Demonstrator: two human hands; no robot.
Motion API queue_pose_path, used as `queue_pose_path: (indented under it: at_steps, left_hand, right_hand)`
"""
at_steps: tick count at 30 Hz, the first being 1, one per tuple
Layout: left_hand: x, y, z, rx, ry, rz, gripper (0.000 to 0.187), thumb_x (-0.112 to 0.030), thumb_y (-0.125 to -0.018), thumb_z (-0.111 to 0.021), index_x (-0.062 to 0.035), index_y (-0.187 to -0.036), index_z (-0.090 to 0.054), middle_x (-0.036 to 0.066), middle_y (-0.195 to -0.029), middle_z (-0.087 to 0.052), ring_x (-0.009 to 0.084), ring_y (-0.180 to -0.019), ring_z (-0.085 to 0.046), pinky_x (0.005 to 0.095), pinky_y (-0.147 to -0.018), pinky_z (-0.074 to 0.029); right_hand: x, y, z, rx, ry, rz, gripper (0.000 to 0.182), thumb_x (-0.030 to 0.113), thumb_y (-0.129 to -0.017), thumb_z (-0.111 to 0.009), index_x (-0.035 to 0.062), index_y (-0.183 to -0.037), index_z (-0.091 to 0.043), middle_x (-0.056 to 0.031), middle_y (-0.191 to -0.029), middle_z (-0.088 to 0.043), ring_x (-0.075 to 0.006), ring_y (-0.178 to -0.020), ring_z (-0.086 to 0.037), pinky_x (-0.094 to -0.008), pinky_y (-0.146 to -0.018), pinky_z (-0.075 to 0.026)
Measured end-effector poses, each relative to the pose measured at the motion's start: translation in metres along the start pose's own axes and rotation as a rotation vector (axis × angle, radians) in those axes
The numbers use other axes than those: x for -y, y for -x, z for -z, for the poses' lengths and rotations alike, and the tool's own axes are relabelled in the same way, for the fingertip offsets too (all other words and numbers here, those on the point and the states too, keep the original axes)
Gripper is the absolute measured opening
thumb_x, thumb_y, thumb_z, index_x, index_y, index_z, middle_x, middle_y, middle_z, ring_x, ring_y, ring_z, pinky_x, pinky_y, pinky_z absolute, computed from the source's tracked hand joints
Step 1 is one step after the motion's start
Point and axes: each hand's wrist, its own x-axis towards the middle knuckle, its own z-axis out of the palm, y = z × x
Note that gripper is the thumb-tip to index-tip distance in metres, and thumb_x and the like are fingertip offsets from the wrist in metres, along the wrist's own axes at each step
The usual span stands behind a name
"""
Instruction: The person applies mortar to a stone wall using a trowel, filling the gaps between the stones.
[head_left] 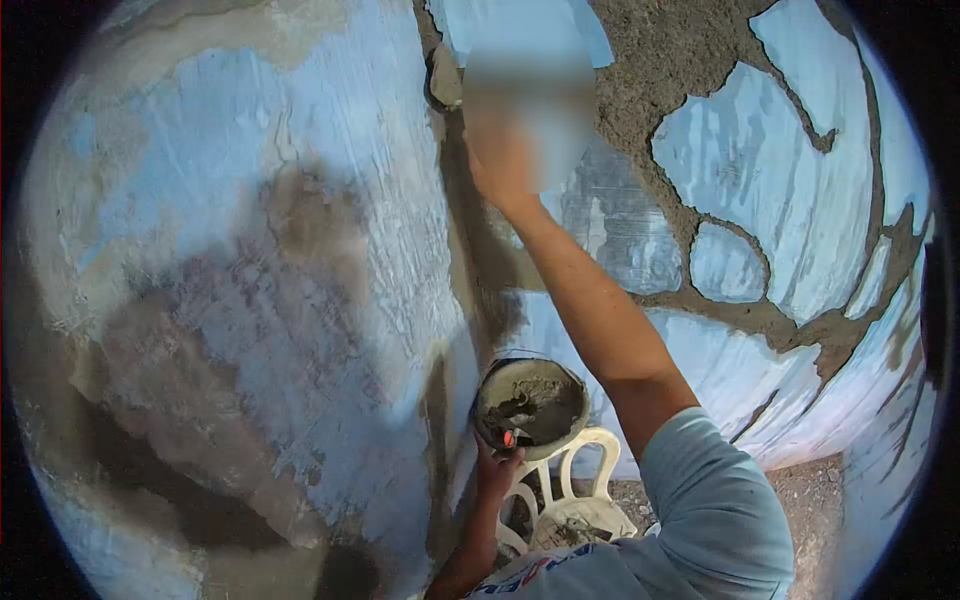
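Note:
Low in the middle, my left hand [497, 462] is closed on the rim of a round bucket [483, 415], with the fingers partly hidden. Wet grey mortar [545, 395] lies inside the bucket. A small orange-red piece [510, 438], perhaps a tool's handle, shows at the rim beside my fingers. My right arm reaches up to the wall, where my right hand [505, 165] is beside the vertical groove [462, 200] in the corner. A blurred patch covers its fingers, so their grip and anything in them are hidden. Just left of it, a grey rounded lump [446, 78] sits in the groove.
A blue-painted wall [380, 130] with worn grey patches fills the left. On the right wall, rough cement bands [650, 70] run between blue panels [770, 150]. Below the bucket stands a cream plastic chair [600, 510]; gravelly ground [810, 500] lies at lower right.

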Motion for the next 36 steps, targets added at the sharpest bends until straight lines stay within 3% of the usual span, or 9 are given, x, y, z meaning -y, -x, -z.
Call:
queue_pose_path:
  at_steps: [4, 11, 16, 18, 25, 29, 32, 34, 36]
  left_hand:
    - [0.004, -0.001, 0.000, -0.021, 0.033, 0.010, 0.118, -0.001, -0.088, -0.078, -0.0135, -0.167, 0.009, 0.017, -0.136, -0.057, 0.0238, -0.104, -0.067, 0.0381, -0.083, -0.062]
    - [0.021, -0.008, 0.009, 0.024, 0.044, -0.018, 0.117, -0.001, -0.087, -0.078, -0.0143, -0.167, 0.006, 0.018, -0.143, -0.051, 0.0256, -0.112, -0.064, 0.0388, -0.085, -0.062]
    - [0.009, -0.003, 0.004, -0.016, 0.057, 0.061, 0.115, 0.000, -0.086, -0.078, -0.0127, -0.167, 0.002, 0.017, -0.148, -0.047, 0.0274, -0.120, -0.060, 0.0395, -0.087, -0.062]
    - [0.002, 0.000, 0.001, -0.020, 0.040, 0.056, 0.114, 0.001, -0.086, -0.078, -0.0144, -0.167, 0.000, 0.015, -0.149, -0.046, 0.0282, -0.123, -0.060, 0.0408, -0.090, -0.061]
    - [-0.017, 0.008, -0.008, -0.042, 0.051, 0.082, 0.115, 0.001, -0.089, -0.076, -0.0179, -0.168, 0.005, 0.019, -0.146, -0.050, 0.0282, -0.121, -0.061, 0.0387, -0.091, -0.061]
    - [-0.016, 0.004, -0.003, 0.011, 0.040, 0.062, 0.118, -0.002, -0.088, -0.078, -0.0121, -0.167, 0.010, 0.020, -0.142, -0.054, 0.0265, -0.116, -0.065, 0.0402, -0.090, -0.060]
    - [0.007, -0.003, 0.001, -0.033, -0.048, -0.093, 0.120, -0.001, -0.088, -0.079, -0.0056, -0.165, 0.013, 0.019, -0.140, -0.056, 0.0250, -0.110, -0.068, 0.0398, -0.086, -0.061]
    - [-0.001, 0.000, 0.001, -0.025, -0.008, 0.018, 0.121, -0.001, -0.087, -0.079, -0.0074, -0.165, 0.013, 0.019, -0.137, -0.059, 0.0250, -0.107, -0.069, 0.0395, -0.085, -0.062]
    - [-0.004, 0.002, -0.001, -0.029, 0.013, 0.066, 0.122, 0.000, -0.087, -0.079, -0.0094, -0.165, 0.014, 0.019, -0.134, -0.061, 0.0248, -0.104, -0.070, 0.0393, -0.084, -0.062]
  right_hand:
    - [0.000, 0.001, -0.019, -0.021, 0.031, 0.117, 0.054, 0.011, -0.087, -0.073, -0.0035, -0.137, -0.062, -0.0355, -0.111, -0.065, -0.0495, -0.098, -0.063, -0.0510, -0.089, -0.053]
    - [-0.003, -0.006, -0.019, 0.097, -0.209, -0.090, 0.047, 0.015, -0.090, -0.069, -0.0062, -0.131, -0.064, -0.0308, -0.123, -0.067, -0.0448, -0.108, -0.068, -0.0467, -0.092, -0.055]
    - [-0.003, -0.015, 0.006, 0.253, -0.300, -0.223, 0.045, 0.019, -0.092, -0.070, -0.0023, -0.132, -0.067, -0.0229, -0.106, -0.074, -0.0299, -0.091, -0.072, -0.0385, -0.078, -0.055]
    - [0.006, -0.018, 0.033, 0.408, -0.424, -0.467, 0.044, 0.022, -0.095, -0.070, -0.0011, -0.133, -0.067, -0.0132, -0.090, -0.074, -0.0180, -0.081, -0.068, -0.0344, -0.073, -0.054]
    - [-0.039, -0.018, 0.017, 0.132, -0.211, -0.080, 0.043, 0.025, -0.100, -0.065, 0.0016, -0.136, -0.066, -0.0162, -0.096, -0.076, -0.0212, -0.081, -0.069, -0.0350, -0.076, -0.054]
    - [-0.041, -0.020, 0.002, 0.105, -0.194, -0.093, 0.043, 0.028, -0.101, -0.064, 0.0000, -0.133, -0.066, -0.0208, -0.094, -0.074, -0.0231, -0.078, -0.069, -0.0350, -0.074, -0.054]
    - [-0.039, -0.017, -0.002, 0.128, -0.226, -0.117, 0.042, 0.028, -0.102, -0.063, -0.0009, -0.132, -0.068, -0.0175, -0.083, -0.072, -0.0209, -0.069, -0.066, -0.0353, -0.068, -0.053]
    - [-0.040, -0.016, -0.003, 0.155, -0.195, -0.148, 0.044, 0.029, -0.103, -0.065, 0.0010, -0.137, -0.066, -0.0066, -0.080, -0.071, -0.0094, -0.072, -0.061, -0.0289, -0.067, -0.051]
    - [-0.042, -0.016, -0.006, 0.167, -0.182, -0.164, 0.044, 0.029, -0.104, -0.065, 0.0013, -0.138, -0.066, -0.0058, -0.079, -0.071, -0.0091, -0.071, -0.061, -0.0289, -0.066, -0.050]
